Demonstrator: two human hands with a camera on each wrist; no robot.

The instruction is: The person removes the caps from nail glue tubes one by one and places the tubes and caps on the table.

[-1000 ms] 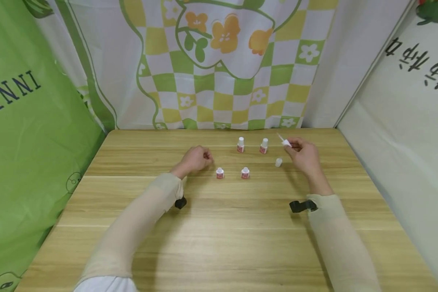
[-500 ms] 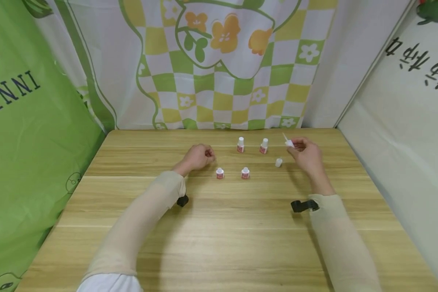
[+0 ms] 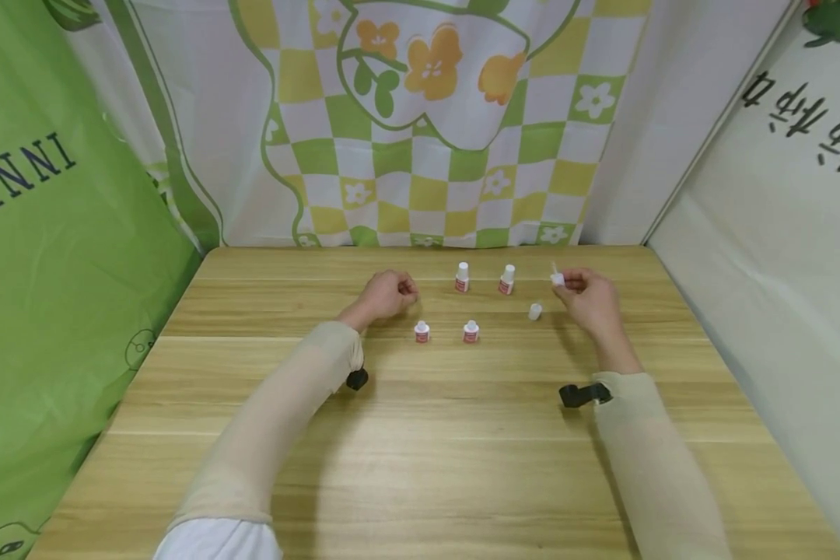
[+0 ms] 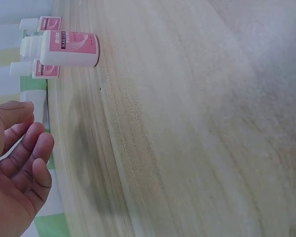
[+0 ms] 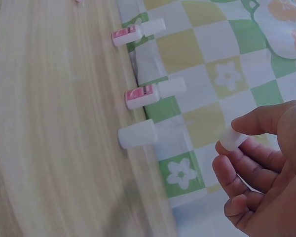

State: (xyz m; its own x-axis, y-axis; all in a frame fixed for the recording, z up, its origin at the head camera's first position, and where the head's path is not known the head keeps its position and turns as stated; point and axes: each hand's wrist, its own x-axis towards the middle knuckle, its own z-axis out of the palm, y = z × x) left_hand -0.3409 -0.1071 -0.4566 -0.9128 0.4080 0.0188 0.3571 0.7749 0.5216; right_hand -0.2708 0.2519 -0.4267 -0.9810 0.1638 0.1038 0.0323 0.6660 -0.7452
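My right hand (image 3: 593, 302) pinches a stemmed white cap (image 3: 558, 279), now more upright, while my loosely curled left hand (image 3: 388, 294) has edged forward.

Left forearm sleeve (image 3: 269, 426): beige, cuff wrinkled
Right forearm sleeve (image 3: 658, 467): beige
Upper left sleeve (image 3: 220, 541): white
Wrist attachments (image 3: 575, 395): black, angular

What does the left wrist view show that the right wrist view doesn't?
Left wrist only: the left hand and, close up, a short-topped white plastic bottle with a pink label. Right wrist only: the right hand pinching a small white plastic cap, and a loose white cylindrical cap. Both: two tall-capped white plastic bottles with pink labels, the wood-grain tabletop and green and yellow checked cloth.
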